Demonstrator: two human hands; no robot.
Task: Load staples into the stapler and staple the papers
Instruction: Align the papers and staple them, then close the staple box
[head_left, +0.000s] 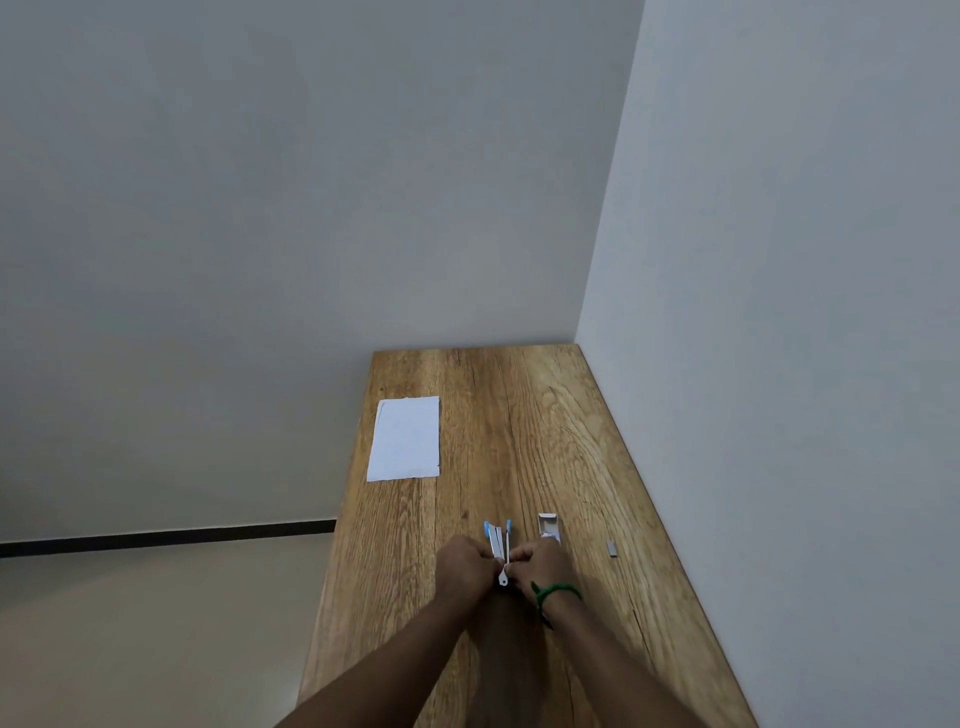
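Observation:
A small white and blue stapler (497, 540) lies swung open on the wooden table (519, 426), its arms pointing away from me. My left hand (462, 566) grips its near end from the left. My right hand (540, 564), with a green band on the wrist, holds the same end from the right. A small open staple box (549, 526) sits just right of the stapler. A loose strip of staples (612, 548) lies farther right. White papers (405, 439) rest at the table's far left edge.
The table stands in a corner, with a grey wall (779, 364) along its right side and another behind it. Its left edge drops to the floor (156, 623), which has a dark baseboard line.

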